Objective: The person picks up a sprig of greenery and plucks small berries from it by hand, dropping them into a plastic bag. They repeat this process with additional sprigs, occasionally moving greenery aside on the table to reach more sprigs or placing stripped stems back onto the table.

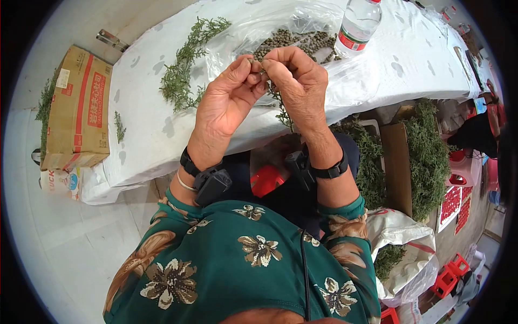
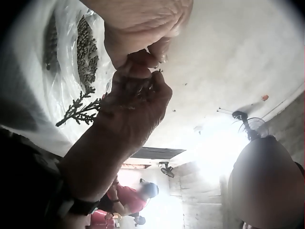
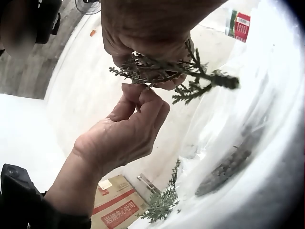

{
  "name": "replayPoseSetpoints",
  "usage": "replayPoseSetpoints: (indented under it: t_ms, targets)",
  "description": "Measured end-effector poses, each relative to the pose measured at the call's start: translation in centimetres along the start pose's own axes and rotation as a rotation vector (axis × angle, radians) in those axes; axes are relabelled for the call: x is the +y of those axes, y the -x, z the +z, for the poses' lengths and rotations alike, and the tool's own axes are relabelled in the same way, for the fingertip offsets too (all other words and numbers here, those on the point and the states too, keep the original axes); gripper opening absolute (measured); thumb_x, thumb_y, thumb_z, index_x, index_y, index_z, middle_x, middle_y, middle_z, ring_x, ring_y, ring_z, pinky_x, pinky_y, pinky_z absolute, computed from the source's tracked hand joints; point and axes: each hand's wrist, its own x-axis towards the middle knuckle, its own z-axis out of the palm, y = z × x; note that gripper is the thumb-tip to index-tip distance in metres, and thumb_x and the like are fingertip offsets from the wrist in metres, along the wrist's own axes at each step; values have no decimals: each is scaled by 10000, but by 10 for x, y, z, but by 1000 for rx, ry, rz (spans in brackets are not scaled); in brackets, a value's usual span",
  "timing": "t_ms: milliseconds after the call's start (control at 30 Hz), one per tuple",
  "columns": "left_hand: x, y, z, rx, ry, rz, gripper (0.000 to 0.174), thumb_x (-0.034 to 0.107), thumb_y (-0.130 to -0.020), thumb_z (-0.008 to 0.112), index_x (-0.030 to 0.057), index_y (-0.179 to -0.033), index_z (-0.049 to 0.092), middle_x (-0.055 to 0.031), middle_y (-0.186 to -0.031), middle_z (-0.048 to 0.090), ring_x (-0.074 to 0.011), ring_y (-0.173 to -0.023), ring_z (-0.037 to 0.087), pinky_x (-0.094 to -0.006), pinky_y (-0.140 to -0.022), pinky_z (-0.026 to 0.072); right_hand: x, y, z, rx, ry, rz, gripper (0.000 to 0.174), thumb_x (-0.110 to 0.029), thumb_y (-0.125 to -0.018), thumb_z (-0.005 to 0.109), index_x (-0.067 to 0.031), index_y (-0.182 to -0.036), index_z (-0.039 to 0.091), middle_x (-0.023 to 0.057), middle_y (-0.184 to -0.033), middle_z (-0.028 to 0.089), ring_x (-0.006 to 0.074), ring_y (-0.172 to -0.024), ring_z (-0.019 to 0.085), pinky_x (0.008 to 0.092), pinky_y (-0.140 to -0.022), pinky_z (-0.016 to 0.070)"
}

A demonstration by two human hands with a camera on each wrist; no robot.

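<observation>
Two hands meet near the top middle of the head view. The right hand (image 1: 302,89) has its fingers bent in and grips a green sprig (image 1: 283,114). The leafy end of the sprig hangs down under that hand. The left hand (image 1: 229,100) is next to it, on the left. Its thumb and first finger are bent and pinch the edge of the sprig; the right wrist view shows this best. I can't tell if some tiny bit is between the tips, as the fingers hide it.

Just behind the hands, at the top middle, lots of little brown balls (image 1: 283,40) lie on a clear bag (image 1: 229,43). A bottle (image 1: 359,27) with a red and green label stands to the right of them. All this is on a white table (image 1: 145,81). More green twigs (image 1: 181,75) lie on the table at the upper left, and a small twig (image 1: 119,127) is below them.

A brown box (image 1: 81,108) is at the left side. On the right side there is a big heap of greens (image 1: 426,162), with a white sack (image 1: 402,229) below it. Red stools (image 1: 445,281) are at the lower right.
</observation>
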Motion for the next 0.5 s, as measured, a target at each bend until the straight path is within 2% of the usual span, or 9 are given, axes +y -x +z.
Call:
replayPoseSetpoints:
  t_ms: [300, 400, 500]
  targets:
    - [-2, 0, 1, 38, 37, -32, 132, 83, -818, 621, 26, -935, 607, -49, -825, 599, -127, -725, 538, -276, -731, 461, 3, 1, 1, -17, 18, -46, 51, -29, -766, 553, 9, -781, 583, 37, -631, 613, 56, -560, 564, 200, -512, 459]
    - [-3, 0, 0, 34, 34, -34, 133, 82, -817, 622, 27, -937, 608, -45, -827, 598, -127, -737, 536, -273, -733, 457, 0, 2, -1, -66, 67, 5, 57, -21, -816, 558, 25, -839, 583, 19, -738, 603, 45, -650, 545, 176, -564, 446]
    - [-4, -1, -1, 33, 43, -40, 135, 81, -816, 622, 28, -940, 609, -39, -834, 596, -127, -754, 533, -274, -734, 453, 0, 3, -1, -69, 70, 2, 55, -19, -815, 558, 26, -835, 581, 20, -729, 600, 46, -636, 545, 181, -555, 453]
